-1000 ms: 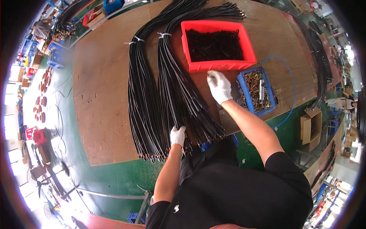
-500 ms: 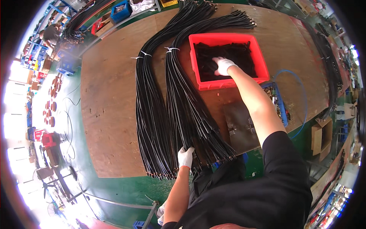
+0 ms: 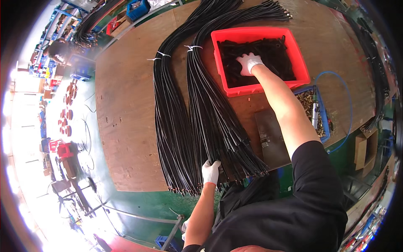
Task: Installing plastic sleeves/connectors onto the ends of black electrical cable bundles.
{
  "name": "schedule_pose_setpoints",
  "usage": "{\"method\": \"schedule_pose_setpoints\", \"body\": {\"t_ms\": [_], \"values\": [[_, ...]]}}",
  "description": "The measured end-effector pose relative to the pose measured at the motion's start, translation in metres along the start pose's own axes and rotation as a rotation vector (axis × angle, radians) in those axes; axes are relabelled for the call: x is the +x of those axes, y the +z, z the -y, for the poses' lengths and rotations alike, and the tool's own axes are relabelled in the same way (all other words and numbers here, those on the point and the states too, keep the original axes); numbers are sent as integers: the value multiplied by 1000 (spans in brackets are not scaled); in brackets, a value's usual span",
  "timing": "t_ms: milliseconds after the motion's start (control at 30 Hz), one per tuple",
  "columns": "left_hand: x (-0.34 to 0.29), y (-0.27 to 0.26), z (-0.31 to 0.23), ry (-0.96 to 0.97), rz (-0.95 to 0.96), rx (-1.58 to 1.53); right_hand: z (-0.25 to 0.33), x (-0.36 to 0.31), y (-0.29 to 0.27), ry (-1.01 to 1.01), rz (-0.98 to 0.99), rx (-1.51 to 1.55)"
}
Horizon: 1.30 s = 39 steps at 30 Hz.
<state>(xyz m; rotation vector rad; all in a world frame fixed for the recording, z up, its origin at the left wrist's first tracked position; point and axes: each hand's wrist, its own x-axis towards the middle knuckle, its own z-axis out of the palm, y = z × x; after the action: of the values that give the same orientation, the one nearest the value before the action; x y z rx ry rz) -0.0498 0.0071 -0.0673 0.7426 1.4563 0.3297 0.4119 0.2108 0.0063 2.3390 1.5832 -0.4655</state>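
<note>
Two long bundles of black cables, a left one (image 3: 170, 122) and a right one (image 3: 205, 92), lie along the table with their cut ends toward me. My left hand (image 3: 211, 171), in a white glove, is closed around cable near the front ends of the right bundle; how many it grips is hidden. A red plastic bin (image 3: 303, 63) stands beyond, to the right of the bundles, filled with short black tube-like sleeves (image 3: 275, 56). Reaching into it, my gloved right hand (image 3: 250, 64) rests on the sleeves with fingers spread.
White ties (image 3: 192, 48) bind the bundles. Right of my forearm sits a blue tray (image 3: 322, 110) of small brass-coloured fittings, with a silver cylindrical tool (image 3: 315, 114) in it. A blue hose (image 3: 351, 101) curves around it. A dark plate (image 3: 270, 143) lies on the wooden table (image 3: 126, 126).
My right hand has shifted within the bin, its fingers now spread forward over the sleeves. My left hand stays at the cable ends. The whole view has shifted slightly.
</note>
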Motion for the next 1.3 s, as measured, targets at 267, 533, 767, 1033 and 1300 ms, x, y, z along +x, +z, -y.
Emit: {"method": "schedule_pose_setpoints", "body": {"t_ms": [267, 533, 767, 1033, 1300], "values": [[2, -1, 3, 11, -6, 1, 8, 26, 5, 99, 191, 64], [3, 0, 3, 2, -18, -1, 6, 9, 5, 99, -24, -49], [1, 3, 2, 14, -27, 4, -12, -11, -2, 12, -158, 191], [-1, -3, 6, 26, -18, -1, -18, -80, -6, -134, -172, 1304], [-28, -17, -39, 218, 178, 103, 55, -240, 5, -239, 110, 1621]]}}
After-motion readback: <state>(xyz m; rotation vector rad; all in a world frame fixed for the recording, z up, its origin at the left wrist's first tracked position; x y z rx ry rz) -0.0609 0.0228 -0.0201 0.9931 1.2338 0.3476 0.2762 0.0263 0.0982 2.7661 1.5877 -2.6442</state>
